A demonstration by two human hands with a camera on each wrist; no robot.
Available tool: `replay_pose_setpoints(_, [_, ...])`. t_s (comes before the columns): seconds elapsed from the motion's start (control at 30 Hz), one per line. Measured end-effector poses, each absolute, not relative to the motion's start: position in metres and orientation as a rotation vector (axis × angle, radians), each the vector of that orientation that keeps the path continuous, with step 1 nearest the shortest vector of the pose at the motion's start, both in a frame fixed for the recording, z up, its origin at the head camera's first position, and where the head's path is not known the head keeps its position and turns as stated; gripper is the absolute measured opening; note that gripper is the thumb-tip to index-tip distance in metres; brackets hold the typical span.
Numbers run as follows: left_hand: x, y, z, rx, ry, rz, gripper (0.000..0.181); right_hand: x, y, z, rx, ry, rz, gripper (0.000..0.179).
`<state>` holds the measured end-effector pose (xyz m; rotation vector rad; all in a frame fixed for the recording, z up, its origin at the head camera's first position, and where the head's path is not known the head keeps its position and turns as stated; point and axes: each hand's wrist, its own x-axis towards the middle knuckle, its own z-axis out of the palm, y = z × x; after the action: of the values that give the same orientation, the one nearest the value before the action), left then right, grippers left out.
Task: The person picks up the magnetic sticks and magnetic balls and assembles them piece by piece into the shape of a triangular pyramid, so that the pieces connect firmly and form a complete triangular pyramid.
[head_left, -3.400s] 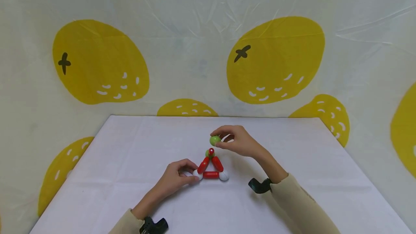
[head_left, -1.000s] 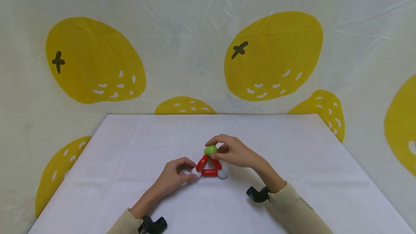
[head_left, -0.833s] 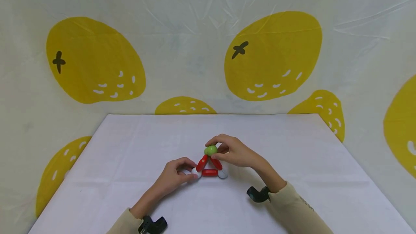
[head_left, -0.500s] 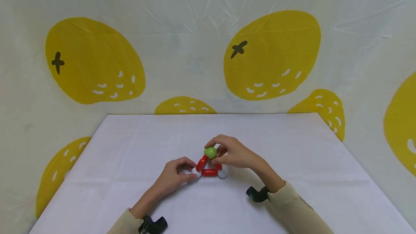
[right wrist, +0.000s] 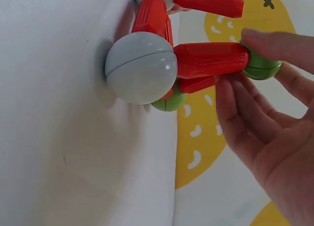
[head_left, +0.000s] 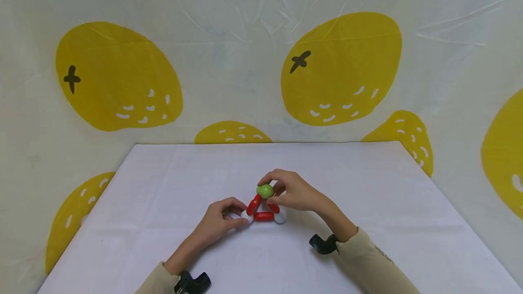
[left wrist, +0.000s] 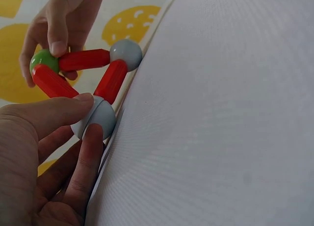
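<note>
Red rods and balls form a small frame of toy magnetic building pieces on the white tabletop. A red rod point(head_left: 263, 217) lies along the front between two pale balls, with other rods rising from the corners. My left hand point(head_left: 220, 217) grips the left pale ball point(left wrist: 100, 120) between thumb and fingers. My right hand point(head_left: 296, 190) pinches a green ball point(head_left: 265, 191) at the top of the frame. In the right wrist view this ball touches one upright rod point(right wrist: 213, 59), while the end of another rod point(right wrist: 208, 1) appears apart from it. A second green ball point(right wrist: 169, 102) sits lower, behind.
The right pale ball point(head_left: 280, 217) rests on the white-covered table point(head_left: 367, 185). Behind the table's far edge hangs a pale cloth printed with yellow fruit point(head_left: 343, 69). Black wrist cameras point(head_left: 323, 244) sit at both cuffs.
Since the oldest frame, my right hand has brought the green ball down and nearer, from above the frame onto its top. Its fingers shifted slightly lower in the last second. The left hand stays put.
</note>
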<state>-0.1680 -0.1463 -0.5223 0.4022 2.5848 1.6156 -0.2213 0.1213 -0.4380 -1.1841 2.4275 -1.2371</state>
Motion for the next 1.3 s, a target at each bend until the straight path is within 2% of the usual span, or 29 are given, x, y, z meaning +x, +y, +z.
replay_pose_setpoints(0.47, [-0.170,-0.148,-0.525,0.420,2.592,1.611,0.026,-0.191,0.094,-0.436,-0.971,2.913,-0.942,0.039])
replay_pose_setpoints(1.3, [-0.168,-0.147,-0.524,0.407,2.559,1.641,0.028,-0.194,0.093,-0.440,-0.933,2.909,-0.988,0.029])
